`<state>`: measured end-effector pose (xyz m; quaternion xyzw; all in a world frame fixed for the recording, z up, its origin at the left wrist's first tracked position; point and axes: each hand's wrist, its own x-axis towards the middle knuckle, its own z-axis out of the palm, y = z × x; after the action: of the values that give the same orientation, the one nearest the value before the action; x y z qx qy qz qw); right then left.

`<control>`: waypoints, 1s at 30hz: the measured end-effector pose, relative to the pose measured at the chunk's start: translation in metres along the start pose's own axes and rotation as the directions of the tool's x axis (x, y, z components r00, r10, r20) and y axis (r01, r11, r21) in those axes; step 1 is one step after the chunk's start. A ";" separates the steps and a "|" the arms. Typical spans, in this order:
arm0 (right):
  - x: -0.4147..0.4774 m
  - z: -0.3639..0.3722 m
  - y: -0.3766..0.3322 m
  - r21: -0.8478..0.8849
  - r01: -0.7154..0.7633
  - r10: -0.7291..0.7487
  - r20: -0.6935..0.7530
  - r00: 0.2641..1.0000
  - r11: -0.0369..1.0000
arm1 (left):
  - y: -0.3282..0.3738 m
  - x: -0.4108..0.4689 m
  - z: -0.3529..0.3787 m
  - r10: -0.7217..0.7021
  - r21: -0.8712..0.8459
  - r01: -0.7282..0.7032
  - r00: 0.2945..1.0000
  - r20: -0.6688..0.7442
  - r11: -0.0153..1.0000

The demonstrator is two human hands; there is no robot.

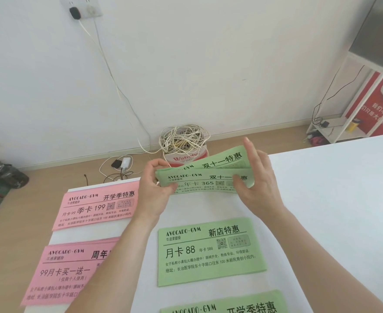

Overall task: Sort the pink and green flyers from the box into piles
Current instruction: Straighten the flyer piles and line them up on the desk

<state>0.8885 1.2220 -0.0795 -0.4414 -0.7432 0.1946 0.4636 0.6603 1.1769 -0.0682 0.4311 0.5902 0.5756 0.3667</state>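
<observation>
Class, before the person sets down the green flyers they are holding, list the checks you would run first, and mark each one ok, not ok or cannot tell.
1. Both hands grip the held green flyers: left hand at the left end, right hand at the right. Ok.
2. Held flyers are all green: the visible ones are. Ok.
3. Headings match: both visible sheets read 双十一特惠. Ok.
4. A pile with that heading already exists: cannot tell; the green 新店特惠 pile and green 开学季特惠 pile differ.
5. Bare table to start a new pile: ok.
6. Pink piles, 开学季特惠 and 周年, hold no green: ok on top.
</observation>
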 end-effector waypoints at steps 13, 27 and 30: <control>-0.003 0.004 0.005 0.138 -0.206 0.221 -0.104 0.970 0.969 | -0.008 -0.004 -0.004 0.160 0.340 -0.165 0.986 0.045 0.926; -0.009 0.018 0.000 0.048 -0.158 0.160 -0.025 0.987 0.986 | -0.006 -0.009 0.002 0.079 0.178 -0.078 0.997 0.001 0.981; -0.012 0.019 0.004 -0.038 -0.099 0.098 -0.025 0.995 0.994 | -0.002 -0.011 0.005 0.158 0.263 -0.169 0.985 0.063 0.950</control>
<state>0.8762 1.2164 -0.0984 -0.4886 -0.7189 0.1977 0.4532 0.6685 1.1683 -0.0710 0.5357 0.6172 0.5099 0.2683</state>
